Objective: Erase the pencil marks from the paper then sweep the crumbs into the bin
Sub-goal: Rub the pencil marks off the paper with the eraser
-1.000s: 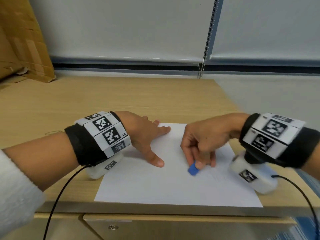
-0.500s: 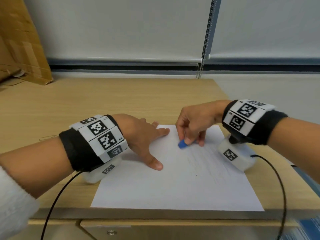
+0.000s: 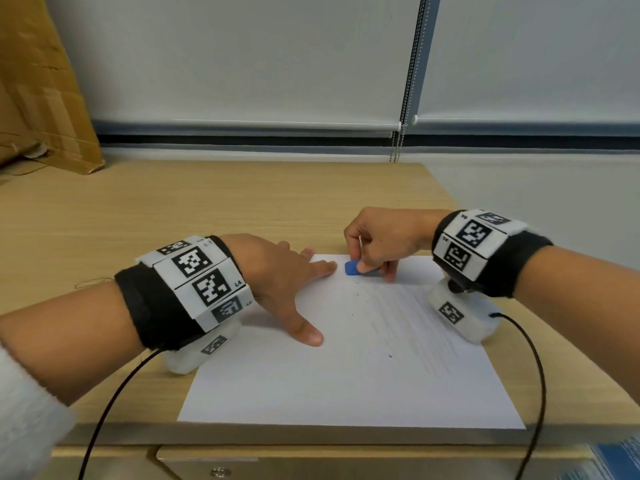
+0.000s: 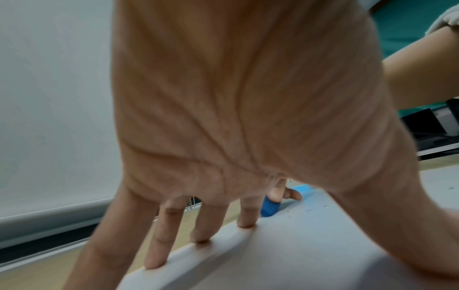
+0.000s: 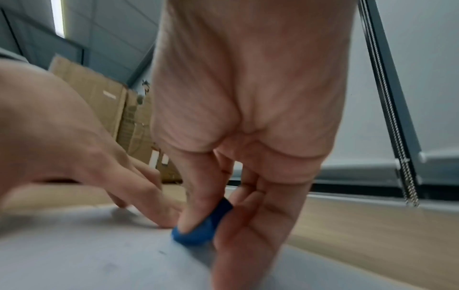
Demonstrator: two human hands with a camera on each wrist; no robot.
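A white sheet of paper (image 3: 346, 382) lies on the wooden desk near its front edge, with faint pencil strokes (image 3: 408, 320) across its right half and a few dark crumbs (image 3: 390, 356) on it. My right hand (image 3: 377, 244) pinches a small blue eraser (image 3: 352, 267) against the paper's far edge; the eraser (image 5: 201, 229) sits between thumb and fingers in the right wrist view. My left hand (image 3: 287, 282) lies flat with spread fingers, pressing the paper's left side. Its fingertips (image 4: 198, 238) rest along the sheet's edge, close to the eraser (image 4: 269, 208).
The wooden desk (image 3: 173, 216) stretches left and back. Flattened cardboard (image 3: 38, 98) leans at the far left. A window blind with a bead chain (image 3: 401, 133) runs behind. Black cables (image 3: 533, 368) trail from both wrist cameras over the front edge. No bin shows.
My right hand has carried the eraser from the middle of the sheet up to its far edge, uncovering pencil strokes and crumbs. The left hand has stayed pressed on the paper.
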